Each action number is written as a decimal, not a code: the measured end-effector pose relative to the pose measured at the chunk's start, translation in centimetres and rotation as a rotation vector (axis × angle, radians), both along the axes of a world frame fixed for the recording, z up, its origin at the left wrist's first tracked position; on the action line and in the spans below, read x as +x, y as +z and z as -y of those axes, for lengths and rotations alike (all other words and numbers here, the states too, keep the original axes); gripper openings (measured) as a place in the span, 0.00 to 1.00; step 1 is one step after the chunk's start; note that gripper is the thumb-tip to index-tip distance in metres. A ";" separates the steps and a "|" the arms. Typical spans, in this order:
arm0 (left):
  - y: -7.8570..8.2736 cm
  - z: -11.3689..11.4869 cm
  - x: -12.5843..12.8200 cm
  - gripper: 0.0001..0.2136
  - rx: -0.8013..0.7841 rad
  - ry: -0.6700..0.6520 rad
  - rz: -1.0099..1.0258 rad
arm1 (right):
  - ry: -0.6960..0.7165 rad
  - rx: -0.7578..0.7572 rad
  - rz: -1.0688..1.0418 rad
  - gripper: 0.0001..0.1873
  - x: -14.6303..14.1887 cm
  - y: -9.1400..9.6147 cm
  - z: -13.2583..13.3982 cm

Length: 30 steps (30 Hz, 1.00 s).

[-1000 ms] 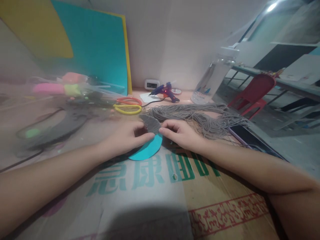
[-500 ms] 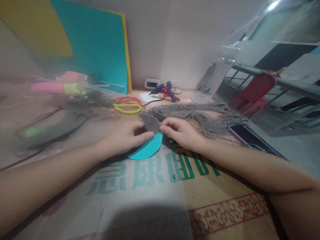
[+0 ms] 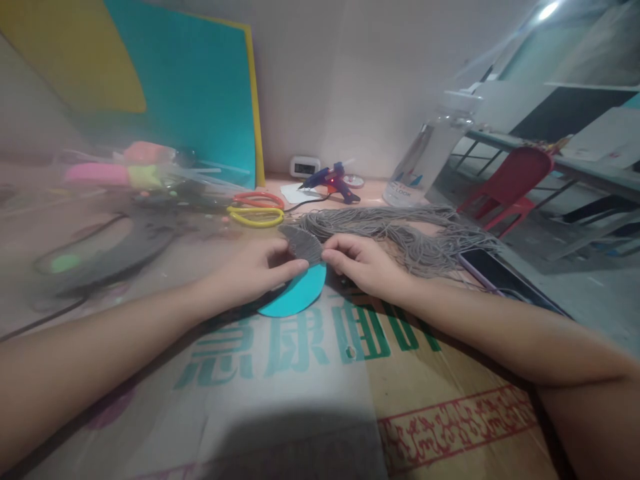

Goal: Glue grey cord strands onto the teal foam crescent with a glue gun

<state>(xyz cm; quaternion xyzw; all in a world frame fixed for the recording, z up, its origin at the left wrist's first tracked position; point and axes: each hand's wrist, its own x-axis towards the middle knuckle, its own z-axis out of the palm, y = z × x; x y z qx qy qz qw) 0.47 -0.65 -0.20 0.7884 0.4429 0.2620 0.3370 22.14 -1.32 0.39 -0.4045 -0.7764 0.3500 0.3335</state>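
Note:
A turquoise card disc [image 3: 296, 298] is held a little above the cardboard, tilted. Rows of grey cord [image 3: 306, 245] cover its far part, while the near part is bare turquoise. My left hand [image 3: 267, 263] grips the disc from the left, thumb on top and the other fingers partly hidden beneath. At the right edge of the cord-covered part, my right hand [image 3: 353, 260] is closed in a pinch of thumb and forefinger on the grey cord; the strand between the fingertips is too small to see well. Behind my right hand lies a loose bundle of grey cord [image 3: 425, 243].
Scissors [image 3: 256, 209] with red and yellow handles lie beyond the disc. A blue glue gun [image 3: 333, 181] with a red light, a small digital clock [image 3: 305, 166] and a clear bottle [image 3: 417, 163] stand by the wall. A phone [image 3: 505, 280] lies at right; printed cardboard [image 3: 300, 400] covers the front.
The disc and my right fingertips have shifted very slightly to the right. Both hands keep the same hold.

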 end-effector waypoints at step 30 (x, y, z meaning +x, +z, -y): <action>0.0 -0.2 0.1 0.15 -0.042 -0.057 0.147 | 0.053 -0.210 -0.252 0.16 -0.1 -0.9 -0.5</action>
